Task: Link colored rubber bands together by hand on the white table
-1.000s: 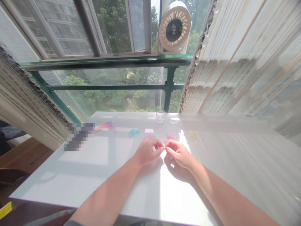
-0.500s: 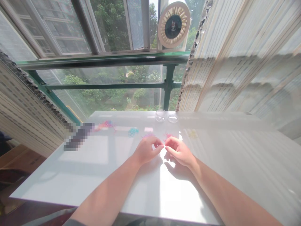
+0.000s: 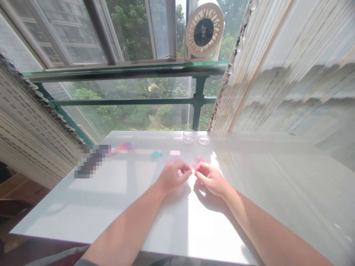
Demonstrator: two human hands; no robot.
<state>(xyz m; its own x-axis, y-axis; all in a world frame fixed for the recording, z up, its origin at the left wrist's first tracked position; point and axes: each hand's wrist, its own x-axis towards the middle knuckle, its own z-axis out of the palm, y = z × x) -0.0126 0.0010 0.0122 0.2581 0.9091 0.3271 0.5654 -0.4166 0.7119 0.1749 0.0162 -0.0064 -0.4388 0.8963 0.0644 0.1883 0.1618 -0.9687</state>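
Note:
Over the middle of the white table point(image 3: 111, 207), my left hand point(image 3: 173, 176) has thumb and fingertips pinched together. My right hand point(image 3: 210, 178) faces it in a similar pinch, the fingertips of both a small gap apart. Whatever lies between the fingertips is too small and washed out by glare to make out. Just behind my right hand is a pile of red-pink strands point(image 3: 199, 160). A purple-pink pile point(image 3: 174, 159) shows behind my left hand, partly covered by it. Farther left lies a teal pile point(image 3: 157, 155), and to the right a pale yellow pile point(image 3: 227, 158).
Two clear round containers point(image 3: 189, 137) point(image 3: 204, 140) stand at the table's back edge. An orange and purple strand pile point(image 3: 124, 147) lies at the back left, beside a blurred dark object point(image 3: 93, 161). A white fan point(image 3: 204, 31) stands by the window; curtains hang on both sides.
Both hands stay nearly in place, with my fingertips shifted very slightly left. The right curtain has swung, and the sunlit patch behind my right hand has grown.

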